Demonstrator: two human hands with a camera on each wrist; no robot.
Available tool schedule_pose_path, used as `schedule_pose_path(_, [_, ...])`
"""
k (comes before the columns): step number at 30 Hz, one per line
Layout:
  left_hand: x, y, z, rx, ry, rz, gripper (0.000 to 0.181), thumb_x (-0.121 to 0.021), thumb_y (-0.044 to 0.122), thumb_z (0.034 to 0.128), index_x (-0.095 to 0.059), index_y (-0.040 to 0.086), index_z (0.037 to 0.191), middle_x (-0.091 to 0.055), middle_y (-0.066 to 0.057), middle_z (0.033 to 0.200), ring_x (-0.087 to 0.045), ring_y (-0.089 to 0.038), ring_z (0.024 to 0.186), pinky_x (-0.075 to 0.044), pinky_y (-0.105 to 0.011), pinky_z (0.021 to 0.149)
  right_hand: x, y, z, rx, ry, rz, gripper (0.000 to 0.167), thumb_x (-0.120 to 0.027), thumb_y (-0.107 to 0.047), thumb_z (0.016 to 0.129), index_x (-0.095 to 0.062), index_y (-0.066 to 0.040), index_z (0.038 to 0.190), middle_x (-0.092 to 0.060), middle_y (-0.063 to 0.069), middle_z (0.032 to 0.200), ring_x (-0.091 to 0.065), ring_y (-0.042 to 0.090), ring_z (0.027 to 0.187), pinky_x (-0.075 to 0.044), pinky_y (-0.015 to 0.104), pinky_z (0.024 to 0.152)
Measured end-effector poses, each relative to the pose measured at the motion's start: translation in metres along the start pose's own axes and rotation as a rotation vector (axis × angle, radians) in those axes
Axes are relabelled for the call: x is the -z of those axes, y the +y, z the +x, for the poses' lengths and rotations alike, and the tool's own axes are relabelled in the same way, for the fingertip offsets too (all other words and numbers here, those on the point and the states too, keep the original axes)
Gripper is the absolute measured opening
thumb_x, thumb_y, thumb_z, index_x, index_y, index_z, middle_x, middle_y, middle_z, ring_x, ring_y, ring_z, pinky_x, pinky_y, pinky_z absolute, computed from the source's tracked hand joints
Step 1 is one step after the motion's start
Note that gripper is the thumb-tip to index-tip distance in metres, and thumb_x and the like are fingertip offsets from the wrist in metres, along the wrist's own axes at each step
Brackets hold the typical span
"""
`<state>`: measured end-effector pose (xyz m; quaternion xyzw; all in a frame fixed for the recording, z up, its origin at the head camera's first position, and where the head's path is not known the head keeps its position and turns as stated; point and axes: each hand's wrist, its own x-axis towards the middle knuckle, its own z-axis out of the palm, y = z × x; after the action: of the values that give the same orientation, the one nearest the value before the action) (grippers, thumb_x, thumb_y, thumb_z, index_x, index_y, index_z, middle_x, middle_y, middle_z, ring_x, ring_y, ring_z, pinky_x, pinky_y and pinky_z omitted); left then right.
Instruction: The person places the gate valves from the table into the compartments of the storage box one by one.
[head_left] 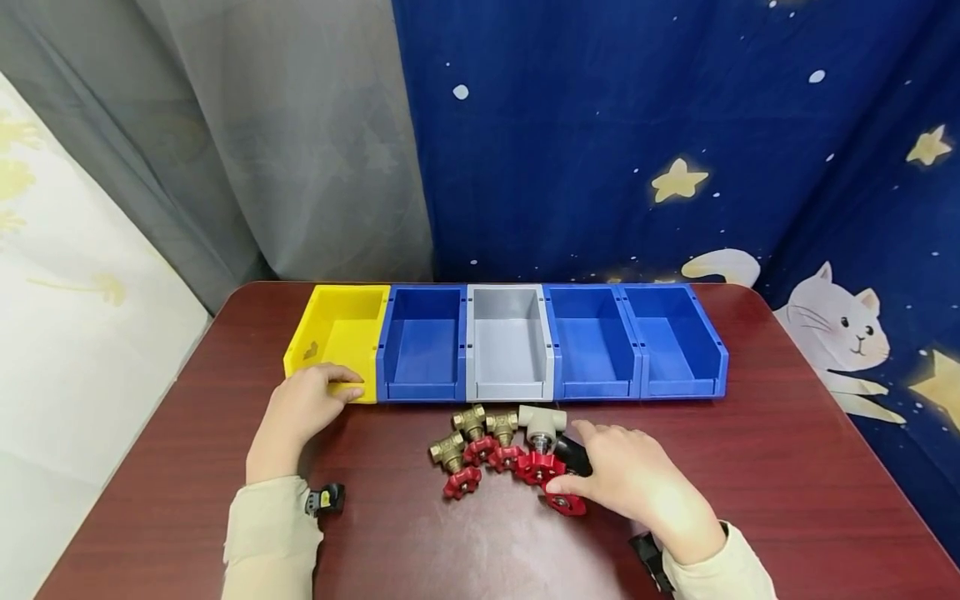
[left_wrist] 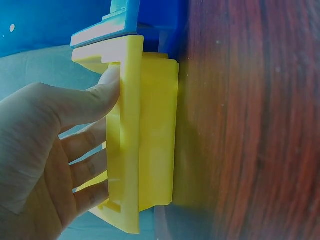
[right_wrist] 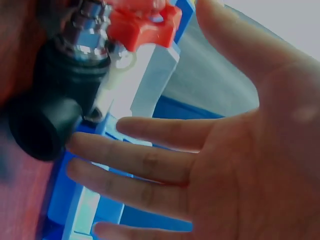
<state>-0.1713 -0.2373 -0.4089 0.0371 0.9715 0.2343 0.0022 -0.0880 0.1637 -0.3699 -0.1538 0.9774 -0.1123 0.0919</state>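
Note:
At the yellow bin (head_left: 347, 332), my left hand (head_left: 303, 406) grips the low front lip, its fingers reaching over the edge; the left wrist view shows the thumb (left_wrist: 102, 95) against the rim. Beside a black valve (right_wrist: 70, 82) with a red handwheel (head_left: 564, 503), my right hand (head_left: 630, 479) is spread, its fingers (right_wrist: 145, 155) nearly straight and not wrapped round it. A light grey plastic valve (head_left: 542, 421) lies just left of the black one. Farther left are several brass valves (head_left: 447, 450) with red handwheels.
Right of the yellow bin, a blue bin (head_left: 426, 391), a grey bin (head_left: 510, 390) and two more blue bins (head_left: 597, 389) stand side by side in a row. They stand on a dark red wooden table (head_left: 397, 525), with curtains (head_left: 555, 167) behind its far edge.

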Motion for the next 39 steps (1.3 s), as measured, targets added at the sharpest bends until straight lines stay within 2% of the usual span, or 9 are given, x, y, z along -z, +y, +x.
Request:
schedule_pose_path(5, [0.002, -0.001, 0.001, -0.003, -0.004, 0.005, 0.025, -0.071, 0.029, 0.0921, -0.074, 0.009, 0.108, -0.070, -0.012, 0.107, -0.060, -0.032, 0.097, -0.047, -0.057, 0.092, -0.009, -0.006, 0.000, 0.009, 0.002, -0.010, 0.088, -0.084, -0.062, 0.062, -0.063, 0.001, 0.120, -0.069, 0.014, 0.107, -0.066, 0.035, 0.098, -0.052, 0.053, 0.082])
schedule_pose_path(9, [0.004, -0.002, 0.001, -0.001, -0.004, 0.007, 0.025, -0.071, 0.029, 0.0922, -0.074, 0.009, 0.107, -0.071, -0.012, 0.106, -0.060, -0.032, 0.097, -0.047, -0.057, 0.091, -0.014, -0.010, 0.000, -0.008, -0.009, -0.021, 0.088, -0.087, -0.061, 0.058, -0.063, 0.003, 0.115, -0.067, 0.012, 0.099, -0.065, 0.035, 0.093, -0.053, 0.054, 0.078])
schedule_pose_path(16, [0.006, 0.001, 0.004, 0.001, -0.008, -0.013, 0.026, -0.070, 0.029, 0.0931, -0.073, 0.008, 0.109, -0.070, -0.013, 0.107, -0.059, -0.032, 0.097, -0.047, -0.056, 0.093, -0.019, -0.016, 0.005, -0.060, -0.039, -0.098, 0.103, -0.087, -0.062, 0.057, -0.056, 0.008, 0.125, -0.062, 0.019, 0.108, -0.062, 0.040, 0.100, -0.052, 0.058, 0.078])
schedule_pose_path(19, [0.006, 0.002, 0.003, 0.021, -0.004, -0.013, 0.024, -0.070, 0.027, 0.0930, -0.073, 0.009, 0.109, -0.069, -0.013, 0.109, -0.058, -0.033, 0.099, -0.046, -0.057, 0.094, -0.023, -0.019, 0.006, -0.055, -0.037, -0.139, 0.105, -0.087, -0.062, 0.057, -0.055, 0.010, 0.126, -0.059, 0.019, 0.105, -0.061, 0.041, 0.099, -0.051, 0.057, 0.077])
schedule_pose_path(27, [-0.001, 0.008, 0.003, 0.014, 0.001, -0.026, 0.022, -0.069, 0.024, 0.0937, -0.074, 0.010, 0.110, -0.069, -0.013, 0.114, -0.059, -0.034, 0.103, -0.044, -0.058, 0.096, -0.027, -0.015, 0.005, -0.032, 0.017, -0.223, 0.086, -0.087, -0.053, 0.063, -0.057, 0.008, 0.114, -0.057, 0.014, 0.093, -0.061, 0.035, 0.091, -0.050, 0.051, 0.082])
schedule_pose_path(33, [0.001, 0.006, 0.004, 0.005, -0.002, -0.011, 0.021, -0.070, 0.022, 0.0934, -0.074, 0.010, 0.109, -0.069, -0.013, 0.112, -0.059, -0.034, 0.099, -0.045, -0.057, 0.094, -0.031, -0.008, 0.007, 0.011, 0.053, -0.192, 0.083, -0.086, -0.053, 0.064, -0.058, 0.007, 0.114, -0.059, 0.014, 0.096, -0.061, 0.034, 0.093, -0.051, 0.050, 0.084])
schedule_pose_path(39, [-0.001, 0.005, 0.003, 0.006, -0.009, -0.016, 0.021, -0.071, 0.023, 0.0929, -0.074, 0.010, 0.109, -0.070, -0.012, 0.111, -0.060, -0.033, 0.099, -0.046, -0.057, 0.094, -0.035, -0.004, 0.006, 0.041, 0.044, -0.181, 0.084, -0.084, -0.057, 0.064, -0.060, 0.007, 0.114, -0.063, 0.015, 0.103, -0.062, 0.036, 0.097, -0.051, 0.050, 0.086])
